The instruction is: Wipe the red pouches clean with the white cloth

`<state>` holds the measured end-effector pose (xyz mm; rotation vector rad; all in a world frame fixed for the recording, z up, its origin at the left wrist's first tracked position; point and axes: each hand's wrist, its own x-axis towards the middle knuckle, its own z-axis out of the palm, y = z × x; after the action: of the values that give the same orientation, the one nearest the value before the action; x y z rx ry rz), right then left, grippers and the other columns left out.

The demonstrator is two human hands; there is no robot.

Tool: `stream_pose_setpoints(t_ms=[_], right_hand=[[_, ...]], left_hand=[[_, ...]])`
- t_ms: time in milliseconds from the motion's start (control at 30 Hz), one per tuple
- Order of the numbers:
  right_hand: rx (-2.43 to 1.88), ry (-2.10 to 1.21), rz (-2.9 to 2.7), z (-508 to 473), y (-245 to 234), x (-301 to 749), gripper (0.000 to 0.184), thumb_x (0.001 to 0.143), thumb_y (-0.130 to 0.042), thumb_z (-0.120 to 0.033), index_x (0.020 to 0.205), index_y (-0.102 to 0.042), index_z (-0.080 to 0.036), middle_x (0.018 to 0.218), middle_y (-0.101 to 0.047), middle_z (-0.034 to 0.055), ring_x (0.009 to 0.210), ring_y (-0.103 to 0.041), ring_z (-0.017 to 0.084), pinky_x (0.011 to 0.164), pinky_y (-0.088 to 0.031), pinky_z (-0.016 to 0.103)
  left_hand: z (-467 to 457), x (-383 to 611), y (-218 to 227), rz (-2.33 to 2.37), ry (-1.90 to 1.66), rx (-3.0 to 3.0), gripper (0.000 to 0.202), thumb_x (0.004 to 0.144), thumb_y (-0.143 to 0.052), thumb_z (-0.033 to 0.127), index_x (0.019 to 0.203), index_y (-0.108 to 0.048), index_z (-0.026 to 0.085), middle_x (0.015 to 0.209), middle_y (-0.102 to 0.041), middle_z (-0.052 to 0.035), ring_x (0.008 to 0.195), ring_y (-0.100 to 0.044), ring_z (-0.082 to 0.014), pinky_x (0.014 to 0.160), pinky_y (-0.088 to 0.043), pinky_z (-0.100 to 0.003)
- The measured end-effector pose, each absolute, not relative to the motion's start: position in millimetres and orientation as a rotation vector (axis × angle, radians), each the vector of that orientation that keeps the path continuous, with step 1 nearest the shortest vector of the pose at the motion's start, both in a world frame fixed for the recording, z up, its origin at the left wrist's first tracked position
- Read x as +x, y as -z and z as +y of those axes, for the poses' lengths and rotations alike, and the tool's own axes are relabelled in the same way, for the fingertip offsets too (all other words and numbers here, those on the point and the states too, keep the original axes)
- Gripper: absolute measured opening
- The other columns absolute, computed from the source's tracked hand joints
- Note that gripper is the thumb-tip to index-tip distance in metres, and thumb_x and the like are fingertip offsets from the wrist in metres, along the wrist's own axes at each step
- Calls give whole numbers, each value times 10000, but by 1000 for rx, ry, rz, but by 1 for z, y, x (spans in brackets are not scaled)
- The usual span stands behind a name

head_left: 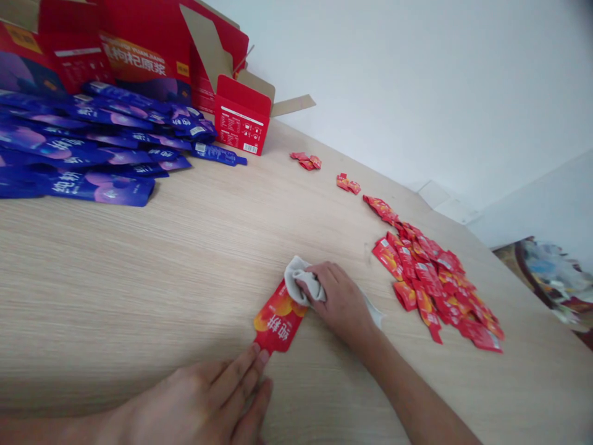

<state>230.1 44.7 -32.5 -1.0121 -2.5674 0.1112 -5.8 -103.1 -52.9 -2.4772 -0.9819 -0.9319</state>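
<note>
A red and orange drink pouch [280, 318] with white lettering lies flat on the wooden table, its narrow spout end toward me. My left hand [217, 395] holds that end, fingertips pressed together on it; the thumb lies lower and partly below. Bunched in my right hand [340, 303] is a white cloth [299, 281], pressed onto the far end of the pouch and covering it. A loose corner of the cloth shows past the wrist. To the right of this hand is a heap of similar red pouches [430, 272].
Blue pouches [88, 148] are piled at the left, with a single blue pouch [217, 154] beside them. Opened red cartons [241, 120] stand behind. Small red pieces [306, 162] lie near the white wall [393, 80]. The table's right edge drops off near bagged items [546, 266].
</note>
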Motion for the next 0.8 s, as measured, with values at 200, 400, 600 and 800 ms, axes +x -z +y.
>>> stream_pose_setpoints(t_ms=[200,400,600,800], right_hand=[[-1046,57,-2374,40,18,239,148,1024,-546,-244,1158,-601,-214,1042,-687,106,953,-634,274,841,-533,426],[-661,-259,-2705,-4,23,208,209,980,-623,-195,1183,-618,-243,1084,-722,51,1010,-652,230,908,-543,382],[-1023,-127,-2575,45,31,230,220,970,-624,-181,1186,-598,-215,1120,-690,97,1034,-639,273,912,-548,423],[-1045,58,-2435,42,20,239,163,1010,-559,-203,1169,-597,-206,1081,-685,110,997,-627,286,873,-531,438]], left_hand=[[-105,-7,59,-984,952,-2455,401,1139,-398,354,1009,-747,204,990,-812,4,953,-727,-142,840,-483,-303],[-106,-6,61,-999,916,-2482,314,1057,-571,451,1004,-756,204,969,-810,-7,958,-717,-173,852,-497,-306],[-103,-8,59,-940,955,-2483,336,1107,-479,391,1018,-738,194,992,-810,-16,972,-729,-168,875,-498,-301],[-102,-9,60,-931,957,-2477,373,1132,-414,370,1043,-730,194,1022,-808,-12,992,-729,-159,852,-497,-306]])
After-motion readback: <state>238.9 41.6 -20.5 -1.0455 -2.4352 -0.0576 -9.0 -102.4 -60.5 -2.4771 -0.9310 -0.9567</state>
